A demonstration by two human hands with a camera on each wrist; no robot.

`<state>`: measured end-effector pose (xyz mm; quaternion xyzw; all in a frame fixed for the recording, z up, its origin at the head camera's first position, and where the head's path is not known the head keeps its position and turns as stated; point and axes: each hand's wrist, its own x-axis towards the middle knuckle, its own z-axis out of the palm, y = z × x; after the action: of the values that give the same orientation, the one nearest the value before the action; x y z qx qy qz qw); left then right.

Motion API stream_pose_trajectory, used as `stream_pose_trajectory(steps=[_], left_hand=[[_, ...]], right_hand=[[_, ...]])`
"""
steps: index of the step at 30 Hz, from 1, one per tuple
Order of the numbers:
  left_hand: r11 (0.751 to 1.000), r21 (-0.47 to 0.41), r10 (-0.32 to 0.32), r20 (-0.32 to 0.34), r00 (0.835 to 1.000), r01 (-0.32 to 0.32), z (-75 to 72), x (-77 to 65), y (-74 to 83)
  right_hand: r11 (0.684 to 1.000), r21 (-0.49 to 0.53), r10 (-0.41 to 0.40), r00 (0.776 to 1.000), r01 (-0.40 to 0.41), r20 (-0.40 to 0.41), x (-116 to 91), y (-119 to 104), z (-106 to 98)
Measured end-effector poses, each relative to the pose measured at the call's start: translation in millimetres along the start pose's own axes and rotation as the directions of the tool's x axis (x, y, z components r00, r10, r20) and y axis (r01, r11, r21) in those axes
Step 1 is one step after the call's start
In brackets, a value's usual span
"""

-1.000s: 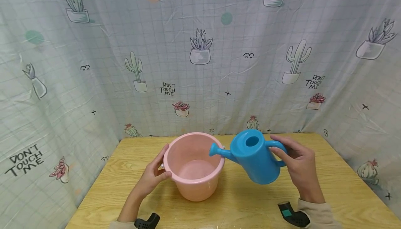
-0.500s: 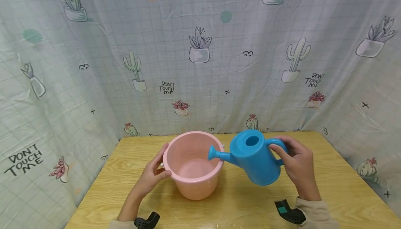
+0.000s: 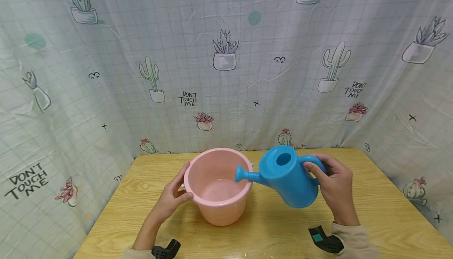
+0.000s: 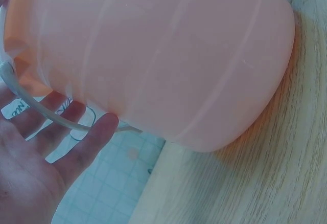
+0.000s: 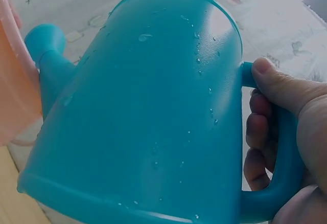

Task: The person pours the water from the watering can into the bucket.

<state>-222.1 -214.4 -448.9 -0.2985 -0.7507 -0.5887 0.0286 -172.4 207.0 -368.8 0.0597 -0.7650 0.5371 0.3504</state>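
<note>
A pink plastic bucket (image 3: pixel 223 215) stands upright on the wooden table. My left hand (image 3: pixel 172 202) holds it at the left side, thumb at the near rim and fingers spread along the outer wall (image 4: pixel 168 55). Its thin bail handle (image 4: pixel 38 106) hangs across those fingers. My right hand (image 3: pixel 334 182) grips the handle of a blue watering can (image 3: pixel 291 182), fingers wrapped round the loop and thumb on top. The can tilts toward the bucket, its flared spout (image 3: pixel 240 173) over the bucket's right rim. Water drops (image 5: pixel 199 60) cling to the can's wall.
The wooden table (image 3: pixel 141 180) extends to both sides of the bucket. Behind and beside it hangs a pale grid-patterned curtain (image 3: pixel 226 89) printed with cacti. Black devices (image 3: pixel 323 241) sit at both wrists.
The watering can has tipped slightly, its base swinging a little to the right, with the spout staying over the rim. My left hand and the bucket stay in place.
</note>
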Motion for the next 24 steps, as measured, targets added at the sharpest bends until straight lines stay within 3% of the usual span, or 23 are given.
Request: stream_pose_trajectory(steps=[24], left_hand=[[1.000, -0.007, -0.013, 0.002, 1.000, 0.013, 0.0, 0.3, 1.1]], right_hand=[[1.000, 0.017, -0.006, 1.000, 0.007, -0.022, -0.9, 0.1, 3.0]])
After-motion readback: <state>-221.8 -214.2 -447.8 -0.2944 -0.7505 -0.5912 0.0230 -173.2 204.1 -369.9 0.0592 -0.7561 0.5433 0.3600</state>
